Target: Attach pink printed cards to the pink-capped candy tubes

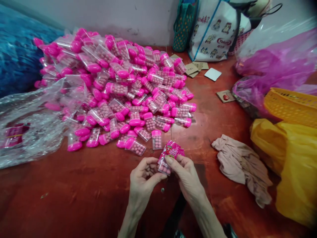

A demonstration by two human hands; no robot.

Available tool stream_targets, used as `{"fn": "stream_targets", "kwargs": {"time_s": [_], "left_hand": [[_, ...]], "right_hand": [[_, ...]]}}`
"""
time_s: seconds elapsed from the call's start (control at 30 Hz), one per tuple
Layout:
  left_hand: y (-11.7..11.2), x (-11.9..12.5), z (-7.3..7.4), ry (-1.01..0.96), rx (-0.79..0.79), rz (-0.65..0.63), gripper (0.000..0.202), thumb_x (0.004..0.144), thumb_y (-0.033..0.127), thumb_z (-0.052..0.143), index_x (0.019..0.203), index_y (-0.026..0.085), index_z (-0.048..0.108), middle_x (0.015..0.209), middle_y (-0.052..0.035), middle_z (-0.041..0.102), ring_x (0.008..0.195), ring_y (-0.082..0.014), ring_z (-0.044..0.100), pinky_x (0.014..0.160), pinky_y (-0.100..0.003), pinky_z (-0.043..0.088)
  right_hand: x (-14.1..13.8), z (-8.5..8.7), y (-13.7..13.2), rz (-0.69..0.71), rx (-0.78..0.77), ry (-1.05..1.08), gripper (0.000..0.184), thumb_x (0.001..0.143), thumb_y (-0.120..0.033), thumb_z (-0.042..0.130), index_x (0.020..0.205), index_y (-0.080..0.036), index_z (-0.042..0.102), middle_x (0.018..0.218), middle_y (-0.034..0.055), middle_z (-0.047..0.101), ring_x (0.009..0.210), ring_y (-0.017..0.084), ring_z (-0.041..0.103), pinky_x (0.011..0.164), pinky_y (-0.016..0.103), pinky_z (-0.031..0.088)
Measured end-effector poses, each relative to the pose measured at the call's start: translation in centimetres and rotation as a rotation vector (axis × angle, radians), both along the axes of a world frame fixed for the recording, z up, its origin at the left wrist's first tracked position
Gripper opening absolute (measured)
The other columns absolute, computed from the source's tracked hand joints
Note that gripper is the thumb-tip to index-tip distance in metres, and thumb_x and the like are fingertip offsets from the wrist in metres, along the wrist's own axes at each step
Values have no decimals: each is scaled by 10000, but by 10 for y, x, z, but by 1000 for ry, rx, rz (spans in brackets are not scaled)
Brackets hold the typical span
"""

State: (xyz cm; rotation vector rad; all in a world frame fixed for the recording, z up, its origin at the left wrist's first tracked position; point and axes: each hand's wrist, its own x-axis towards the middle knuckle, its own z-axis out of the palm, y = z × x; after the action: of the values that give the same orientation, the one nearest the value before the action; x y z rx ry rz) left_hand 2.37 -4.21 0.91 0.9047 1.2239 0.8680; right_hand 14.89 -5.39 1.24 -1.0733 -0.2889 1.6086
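Observation:
Between my hands is a small clear candy box [164, 168] with round pink candies in its lower end. A printed pink label sleeve [171, 150] covers its upper part. My left hand [145, 177] is closed at the box's lower left, its thumb by the bottom edge. My right hand [187, 173] pinches the sleeve and the box from the right, thumb on top. Just beyond my fingers lie single candy boxes with pink caps [157, 139], at the front of a large heap of the same boxes [119, 89].
Clear plastic sheeting [32, 132] lies left, with a bundle of dark pink labels [16, 134] under or in it. A blue bag [22, 49] stands behind. To the right are a crumpled cloth [237, 162], yellow bag [297, 168], yellow basket [292, 104] and cardboard pieces [193, 70].

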Motion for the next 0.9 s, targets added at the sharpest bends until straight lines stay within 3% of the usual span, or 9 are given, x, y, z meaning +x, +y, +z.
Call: {"fn": "stream_targets", "kwargs": {"time_s": [0.23, 0.47, 0.9], "left_hand": [[1, 5, 2, -5, -2, 64, 292, 562, 96, 734, 838, 163, 665, 630, 21, 679, 549, -121, 616, 550, -204, 527], [4, 2, -3, 69, 12, 108, 273, 535, 139, 757, 797, 172, 687, 546, 48, 602, 477, -76, 519, 455, -155, 447], [6, 5, -2, 101, 2, 139, 213, 567, 131, 722, 774, 153, 677, 524, 40, 600, 446, -76, 496, 432, -163, 413]], "right_hand": [[0, 0, -1, 65, -12, -31, 166, 717, -273, 696, 807, -135, 708, 649, 24, 685, 573, 104, 590, 592, 206, 468], [-4, -1, -1, 75, -11, -18, 203, 698, -266, 712, 856, -139, 711, 700, 37, 702, 638, 121, 615, 653, 225, 475], [-9, -6, 1, 36, -63, -49, 207, 669, -300, 728, 781, -128, 697, 684, 35, 702, 628, 129, 619, 619, 227, 478]]}}
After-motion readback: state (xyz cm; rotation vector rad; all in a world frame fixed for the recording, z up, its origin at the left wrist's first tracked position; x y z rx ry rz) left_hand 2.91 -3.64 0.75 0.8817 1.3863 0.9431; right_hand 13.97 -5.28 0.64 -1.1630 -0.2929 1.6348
